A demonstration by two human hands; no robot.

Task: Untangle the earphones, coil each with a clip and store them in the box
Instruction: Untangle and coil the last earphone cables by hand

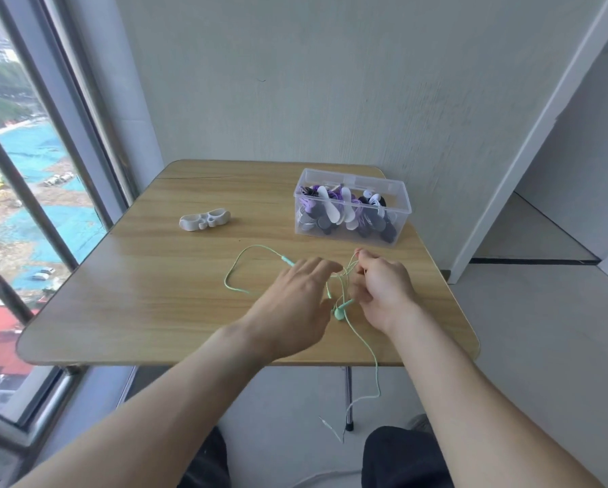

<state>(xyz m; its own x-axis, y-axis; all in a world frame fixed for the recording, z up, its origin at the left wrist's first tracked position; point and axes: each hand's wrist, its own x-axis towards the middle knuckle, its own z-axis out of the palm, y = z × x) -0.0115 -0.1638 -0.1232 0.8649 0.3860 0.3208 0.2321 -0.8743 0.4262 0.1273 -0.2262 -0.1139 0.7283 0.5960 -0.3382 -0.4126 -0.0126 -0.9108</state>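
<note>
Mint-green earphones lie tangled on the wooden table; one loop spreads left, the earbuds sit between my hands, and the plug end hangs off the front edge. My right hand pinches strands of the cord, lifted at its fingertips. My left hand reaches over the tangle with fingers extended, touching the cord. A white clip lies on the table to the left. The clear plastic box at the back right holds several coiled earphones with clips.
A wall stands just behind the table, and a large window runs along the left side. The table's front edge is close to my lap. A doorway opens to the right.
</note>
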